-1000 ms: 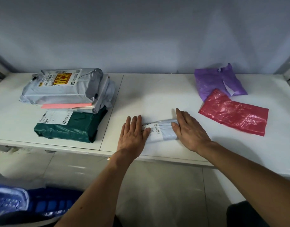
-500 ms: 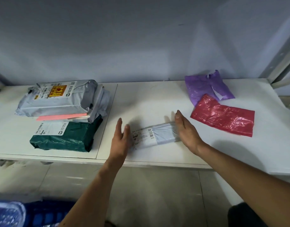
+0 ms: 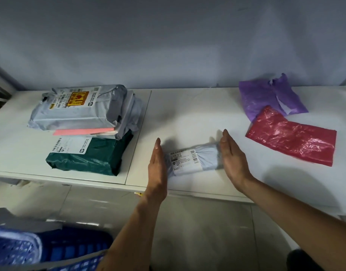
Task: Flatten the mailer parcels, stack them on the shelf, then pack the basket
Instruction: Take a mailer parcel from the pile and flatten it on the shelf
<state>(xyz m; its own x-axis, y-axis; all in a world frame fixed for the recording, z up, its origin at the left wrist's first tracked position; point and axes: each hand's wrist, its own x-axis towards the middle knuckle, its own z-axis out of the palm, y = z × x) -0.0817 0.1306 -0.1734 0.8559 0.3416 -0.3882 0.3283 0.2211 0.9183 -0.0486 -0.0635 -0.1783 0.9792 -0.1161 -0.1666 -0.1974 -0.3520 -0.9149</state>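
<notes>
Shelf [image 3: 187, 114] carries a stack of mailer parcels [image 3: 80, 108] at left, a red bag [image 3: 291, 141] overlapping a purple bag [image 3: 262, 98] at right. Left hand [image 3: 157, 165] and right hand [image 3: 232, 159], fingers straight, stand edgewise against both ends of a small grey parcel [image 3: 197, 161] near the front edge

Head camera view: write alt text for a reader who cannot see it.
A left hand and right hand, both open, flank a small grey parcel on a white shelf. A parcel stack sits left; a purple bag and red bag lie right.
</notes>
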